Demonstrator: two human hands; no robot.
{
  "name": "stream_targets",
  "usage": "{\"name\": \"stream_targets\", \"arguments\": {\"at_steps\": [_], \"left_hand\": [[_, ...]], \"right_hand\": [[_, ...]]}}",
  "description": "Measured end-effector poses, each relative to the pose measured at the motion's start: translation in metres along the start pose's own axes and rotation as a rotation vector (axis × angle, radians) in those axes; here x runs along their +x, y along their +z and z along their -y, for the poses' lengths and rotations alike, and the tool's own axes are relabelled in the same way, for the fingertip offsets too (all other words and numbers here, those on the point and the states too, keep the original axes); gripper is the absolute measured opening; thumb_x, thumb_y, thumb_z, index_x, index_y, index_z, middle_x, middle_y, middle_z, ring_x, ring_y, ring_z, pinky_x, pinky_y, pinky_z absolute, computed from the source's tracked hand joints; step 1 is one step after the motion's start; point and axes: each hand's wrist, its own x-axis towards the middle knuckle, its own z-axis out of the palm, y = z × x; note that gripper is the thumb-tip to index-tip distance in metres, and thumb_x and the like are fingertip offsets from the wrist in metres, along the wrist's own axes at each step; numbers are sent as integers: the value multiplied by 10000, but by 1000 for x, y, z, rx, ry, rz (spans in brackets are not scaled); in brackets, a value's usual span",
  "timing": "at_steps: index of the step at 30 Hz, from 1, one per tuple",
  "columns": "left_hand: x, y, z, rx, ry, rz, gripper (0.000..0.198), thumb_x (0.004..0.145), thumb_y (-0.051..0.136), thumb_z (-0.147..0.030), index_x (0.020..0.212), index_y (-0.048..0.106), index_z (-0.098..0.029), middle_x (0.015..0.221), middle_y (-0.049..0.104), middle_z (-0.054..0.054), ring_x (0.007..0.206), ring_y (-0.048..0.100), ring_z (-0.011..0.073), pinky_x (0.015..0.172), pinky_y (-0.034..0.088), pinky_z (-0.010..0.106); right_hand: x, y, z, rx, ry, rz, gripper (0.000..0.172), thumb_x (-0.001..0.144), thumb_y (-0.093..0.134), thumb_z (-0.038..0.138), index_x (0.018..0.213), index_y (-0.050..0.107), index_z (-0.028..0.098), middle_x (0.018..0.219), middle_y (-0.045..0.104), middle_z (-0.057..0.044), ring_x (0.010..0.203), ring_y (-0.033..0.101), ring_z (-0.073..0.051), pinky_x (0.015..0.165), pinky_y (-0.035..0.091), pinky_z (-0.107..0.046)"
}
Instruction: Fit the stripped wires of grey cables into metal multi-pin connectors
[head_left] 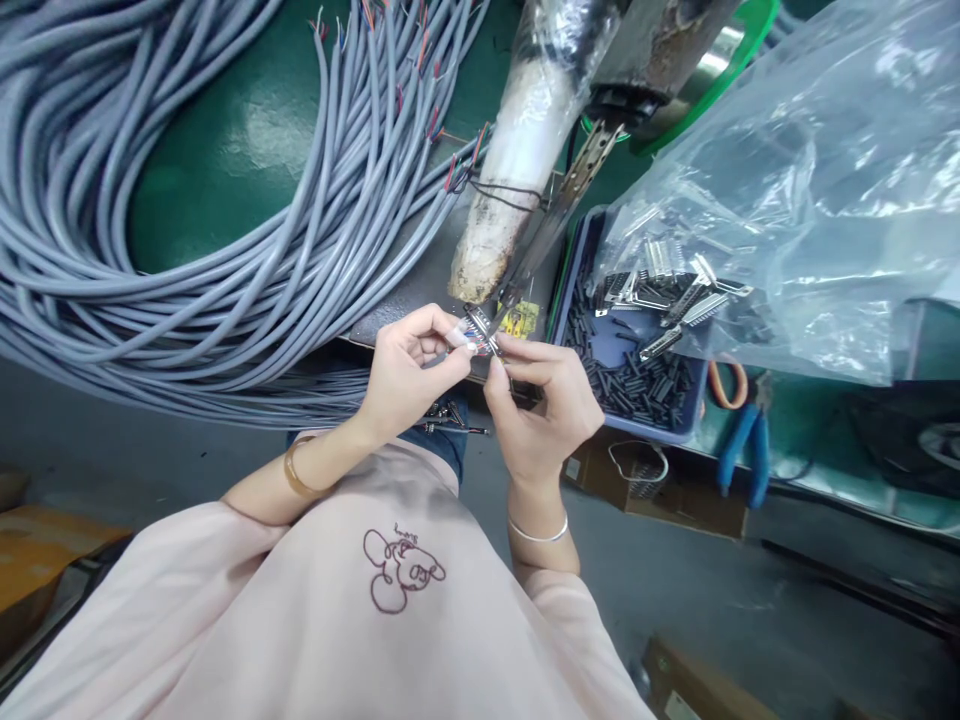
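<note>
My left hand [409, 375] and my right hand [540, 400] meet in front of me, both pinching a small metal connector [480, 330] with coloured wire ends at it. The fingers of each hand are closed around it. Just above the connector hangs the tip of a plastic-wrapped tool [510, 190] with a perforated metal strip [570, 195]. A thick bundle of grey cables [187, 270] curves across the green bench to the left, its stripped ends [390, 40] pointing up.
A blue tray [637, 400] of black sleeves and metal connector shells sits to the right under a clear plastic bag [810, 180]. Blue-handled pliers [742, 450] lie beside it. A small yellow part [521, 318] lies by the bench edge. Cardboard boxes [667, 490] stand below.
</note>
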Motion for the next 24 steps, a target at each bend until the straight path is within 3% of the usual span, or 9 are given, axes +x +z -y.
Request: {"name": "stream_targets", "arguments": {"at_steps": [11, 24], "left_hand": [[4, 3, -4, 47, 9, -18, 157, 688, 717, -142, 671, 564, -167, 688, 638, -30, 600, 600, 54, 573, 490, 154], [-1, -3, -3, -3, -155, 23, 251, 643, 779, -168, 651, 528, -166, 643, 589, -43, 513, 501, 30, 463, 393, 149]], "right_hand": [[5, 0, 3, -30, -1, -26, 171, 843, 759, 91, 834, 648, 220, 919, 784, 8, 859, 756, -132, 786, 615, -275], [-3, -5, 6, -111, -83, 58, 164, 905, 676, 124, 859, 580, 248, 941, 803, -16, 841, 779, -149, 726, 630, -264]]}}
